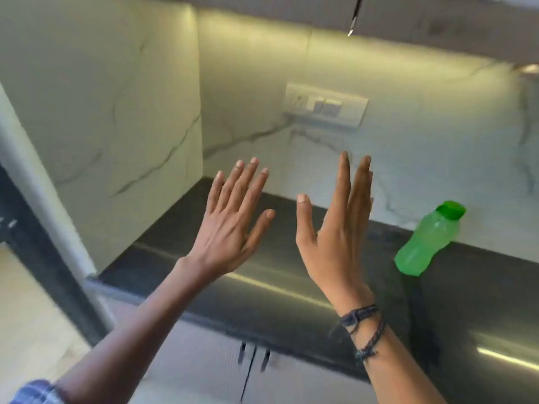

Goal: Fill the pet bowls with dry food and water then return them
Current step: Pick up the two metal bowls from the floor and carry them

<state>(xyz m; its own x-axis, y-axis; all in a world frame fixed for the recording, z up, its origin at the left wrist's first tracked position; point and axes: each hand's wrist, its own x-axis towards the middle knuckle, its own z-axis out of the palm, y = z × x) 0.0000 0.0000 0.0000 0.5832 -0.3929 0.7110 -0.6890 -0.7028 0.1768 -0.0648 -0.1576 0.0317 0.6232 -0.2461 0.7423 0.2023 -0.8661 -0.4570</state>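
Observation:
My left hand (233, 223) is raised over the dark kitchen counter (262, 284), palm away from me, fingers spread, holding nothing. My right hand (338, 234) is held up beside it, edge-on with straight fingers, also holding nothing; dark cord bracelets circle its wrist. A green plastic water bottle (428, 240) with a green cap stands on the counter to the right of my right hand, apart from it. No pet bowl or dry food is in view.
A marble backsplash with a switch panel (326, 104) rises behind the counter. A marble side wall (102, 126) closes the counter's left end. Grey cabinet doors with dark handles (253, 354) sit below the counter. Light floor (26, 316) shows at lower left.

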